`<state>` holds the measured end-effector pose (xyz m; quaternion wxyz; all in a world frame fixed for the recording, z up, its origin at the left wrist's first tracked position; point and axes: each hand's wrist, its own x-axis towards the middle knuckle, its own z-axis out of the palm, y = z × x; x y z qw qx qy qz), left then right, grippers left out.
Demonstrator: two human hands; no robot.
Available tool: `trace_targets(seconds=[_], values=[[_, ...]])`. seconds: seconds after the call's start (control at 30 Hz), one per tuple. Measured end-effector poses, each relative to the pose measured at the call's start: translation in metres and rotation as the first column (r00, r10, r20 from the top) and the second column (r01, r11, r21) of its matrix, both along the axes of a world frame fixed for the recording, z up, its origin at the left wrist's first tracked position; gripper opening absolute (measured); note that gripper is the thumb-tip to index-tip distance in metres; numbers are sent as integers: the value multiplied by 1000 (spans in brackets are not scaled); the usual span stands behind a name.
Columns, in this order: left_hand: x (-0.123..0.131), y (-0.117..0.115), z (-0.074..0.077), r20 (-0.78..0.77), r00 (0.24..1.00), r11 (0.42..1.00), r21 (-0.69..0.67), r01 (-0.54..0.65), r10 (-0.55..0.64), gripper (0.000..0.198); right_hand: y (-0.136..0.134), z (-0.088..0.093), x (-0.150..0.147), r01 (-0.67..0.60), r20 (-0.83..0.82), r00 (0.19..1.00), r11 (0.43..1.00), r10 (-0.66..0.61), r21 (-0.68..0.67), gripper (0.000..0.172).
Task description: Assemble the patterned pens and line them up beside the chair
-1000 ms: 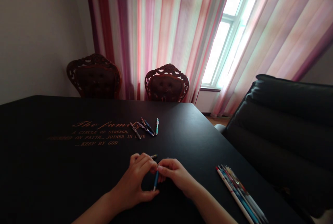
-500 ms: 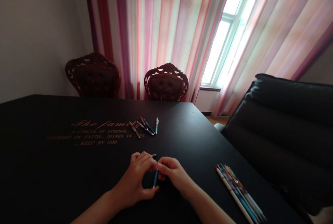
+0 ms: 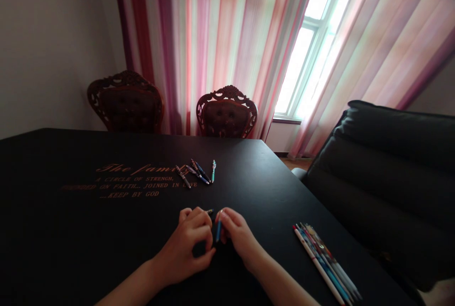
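In the middle foreground, my right hand pinches a thin blue pen piece, which points down toward the table. Just to its left, my left hand is closed, its thumb and index finger curled toward each other. A short patterned pen end sticks out beyond the left fingers; the rest of it is hidden behind that hand. Both hands are low over the black table, with the fingertips nearly meeting. Farther off lie several pens: a dark one, a small crossed cluster and a teal one.
A bundle of slim pens or refills lies at the right, near the table's edge. Gold lettering is printed on the tabletop. Two carved chairs stand behind the table, and a black padded seat is at the right.
The blue pen piece has moved slightly right and up with my right hand, away from my left thumb. My left thumb and fingers have drawn closer together.
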<state>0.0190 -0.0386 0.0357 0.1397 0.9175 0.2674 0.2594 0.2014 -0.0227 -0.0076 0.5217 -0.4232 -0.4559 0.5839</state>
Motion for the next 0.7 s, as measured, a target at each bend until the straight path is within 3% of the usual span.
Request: trace_targets(seconds=[0.1, 0.23, 0.33, 0.43, 0.53, 0.7], values=[[6, -15, 0, -137, 969, 974, 59, 217, -208, 11, 14, 5, 26, 205, -203, 954, 974, -222, -99, 33], [12, -25, -3, -77, 989, 990, 50, 131, -127, 9, 20, 15, 55, 271, -256, 924, 959, -283, -82, 34], [8, -17, -7, 49, 996, 998, -11, -70, 70, 15, 11, 18, 47, 174, -219, 960, 984, -176, -29, 36], [2, -6, -12, 130, 969, 977, -74, -200, 208, 39, 1, 17, 24, -13, -134, 991, 1000, 11, -14, 36], [1, -2, -15, 141, 967, 975, -105, -197, 210, 50, -6, 14, 7, -102, -112, 989, 994, 98, -25, 35], [3, -5, -16, 125, 971, 973, -131, -189, 206, 36, -8, 9, 2, -183, -102, 979, 982, 178, -46, 35]])
